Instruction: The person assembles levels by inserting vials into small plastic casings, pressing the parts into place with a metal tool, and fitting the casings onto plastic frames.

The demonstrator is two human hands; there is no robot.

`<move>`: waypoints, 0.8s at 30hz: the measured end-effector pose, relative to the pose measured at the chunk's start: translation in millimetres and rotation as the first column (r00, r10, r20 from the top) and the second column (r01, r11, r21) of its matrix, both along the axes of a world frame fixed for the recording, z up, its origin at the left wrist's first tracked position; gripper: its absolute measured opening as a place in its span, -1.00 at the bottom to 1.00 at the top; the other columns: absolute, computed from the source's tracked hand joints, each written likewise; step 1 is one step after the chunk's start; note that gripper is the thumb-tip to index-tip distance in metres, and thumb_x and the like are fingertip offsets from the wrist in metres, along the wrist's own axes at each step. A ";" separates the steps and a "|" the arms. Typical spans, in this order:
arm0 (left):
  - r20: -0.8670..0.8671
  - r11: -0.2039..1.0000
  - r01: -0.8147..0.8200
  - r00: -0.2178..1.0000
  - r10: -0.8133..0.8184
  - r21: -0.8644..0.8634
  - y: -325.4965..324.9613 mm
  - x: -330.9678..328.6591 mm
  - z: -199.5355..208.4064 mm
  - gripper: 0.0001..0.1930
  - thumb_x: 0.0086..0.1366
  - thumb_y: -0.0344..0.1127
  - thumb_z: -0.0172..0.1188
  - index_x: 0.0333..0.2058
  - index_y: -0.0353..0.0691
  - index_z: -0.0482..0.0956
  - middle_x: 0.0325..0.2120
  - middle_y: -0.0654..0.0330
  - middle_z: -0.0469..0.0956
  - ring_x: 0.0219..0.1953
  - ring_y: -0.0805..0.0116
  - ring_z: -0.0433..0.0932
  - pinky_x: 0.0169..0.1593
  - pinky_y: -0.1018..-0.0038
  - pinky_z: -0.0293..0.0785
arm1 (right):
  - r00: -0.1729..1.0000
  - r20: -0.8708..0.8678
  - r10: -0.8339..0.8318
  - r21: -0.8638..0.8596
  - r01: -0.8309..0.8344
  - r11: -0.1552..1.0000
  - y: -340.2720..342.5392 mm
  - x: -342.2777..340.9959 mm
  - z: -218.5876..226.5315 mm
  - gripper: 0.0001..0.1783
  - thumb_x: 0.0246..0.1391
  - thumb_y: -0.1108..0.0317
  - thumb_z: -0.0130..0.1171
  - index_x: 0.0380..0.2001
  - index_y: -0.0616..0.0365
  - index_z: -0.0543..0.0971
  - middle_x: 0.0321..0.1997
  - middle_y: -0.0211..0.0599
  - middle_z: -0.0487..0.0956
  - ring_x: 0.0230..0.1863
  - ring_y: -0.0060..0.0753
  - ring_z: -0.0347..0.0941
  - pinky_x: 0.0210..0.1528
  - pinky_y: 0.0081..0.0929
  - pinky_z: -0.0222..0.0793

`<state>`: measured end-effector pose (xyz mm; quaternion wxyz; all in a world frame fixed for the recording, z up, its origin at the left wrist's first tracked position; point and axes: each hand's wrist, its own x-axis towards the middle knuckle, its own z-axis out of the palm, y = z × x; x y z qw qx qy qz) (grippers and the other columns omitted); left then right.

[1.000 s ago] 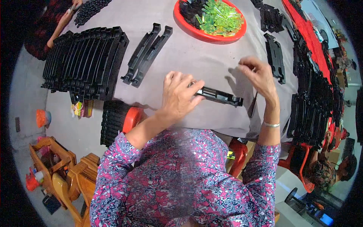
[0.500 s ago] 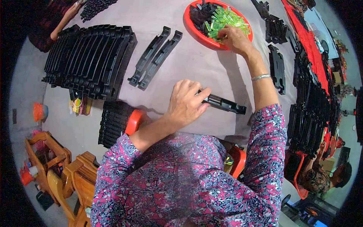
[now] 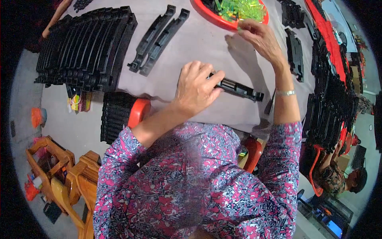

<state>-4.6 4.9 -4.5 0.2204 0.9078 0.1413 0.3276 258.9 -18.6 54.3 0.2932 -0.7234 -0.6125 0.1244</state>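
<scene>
Left hand (image 3: 197, 87) grasping black strip (image 3: 240, 89) by table's (image 3: 207, 47) near edge. Right hand (image 3: 260, 40) just beside red bowl (image 3: 213, 17), fingertips pinching green piece (image 3: 239, 28).

Bare grey cloth (image 3: 207, 49) lies open between the left hand (image 3: 197, 88) and the red bowl (image 3: 213, 18), whose near rim the right hand (image 3: 262, 40) partly blocks. Two black strips (image 3: 151, 38) and a stack (image 3: 89, 49) obstruct the left, black parts (image 3: 295, 53) the right.

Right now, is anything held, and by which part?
The left grip holds a black bar by its left end; the right grip seems to pinch a small green piece, exactly where I can't tell.
</scene>
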 end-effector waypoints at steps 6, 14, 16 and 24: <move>-0.041 1.000 -0.002 0.999 0.002 0.005 -0.4 2.0 0.6 -0.56 -0.11 -0.25 0.46 -0.19 -0.05 0.57 -0.30 0.24 0.42 -0.15 0.17 0.40 -0.04 0.19 0.31 | 0.986 -0.161 -0.043 -0.119 0.024 0.993 -95.3 -51.9 12.9 -0.74 0.07 0.35 0.18 -0.20 0.26 0.62 -0.27 -0.10 0.62 -0.27 -0.24 0.58 -0.16 -0.36 0.46; -0.031 1.000 -0.017 0.999 0.018 0.007 -1.5 4.7 0.8 -0.55 -0.12 -0.26 0.47 -0.17 -0.05 0.59 -0.30 0.25 0.44 -0.18 0.18 0.40 -0.08 0.21 0.30 | 0.997 0.029 -0.078 -0.065 0.080 0.995 -119.1 -109.9 19.3 -0.73 -0.07 0.63 0.13 -0.23 0.24 0.58 -0.32 -0.09 0.51 -0.23 0.01 0.52 -0.18 -0.15 0.44; -0.024 1.000 -0.008 1.000 0.008 0.000 -1.6 3.7 2.2 -0.55 -0.12 -0.26 0.47 -0.17 -0.05 0.59 -0.31 0.26 0.44 -0.18 0.18 0.40 -0.09 0.22 0.30 | 0.994 0.088 -0.061 -0.063 0.067 0.996 -118.2 -112.1 12.5 -0.74 -0.08 0.62 0.15 -0.23 0.23 0.58 -0.32 -0.08 0.50 -0.24 0.03 0.52 -0.19 -0.14 0.44; -0.018 1.000 0.015 1.000 -0.015 -0.023 -1.4 2.6 1.3 -0.54 -0.11 -0.26 0.48 -0.16 -0.05 0.59 -0.30 0.27 0.44 -0.17 0.20 0.40 -0.10 0.23 0.29 | 0.996 0.083 -0.024 -0.113 0.034 0.993 -104.0 -108.6 13.8 -0.80 -0.09 0.58 0.23 -0.31 0.19 0.58 -0.35 -0.13 0.50 -0.32 0.03 0.53 -0.30 -0.12 0.43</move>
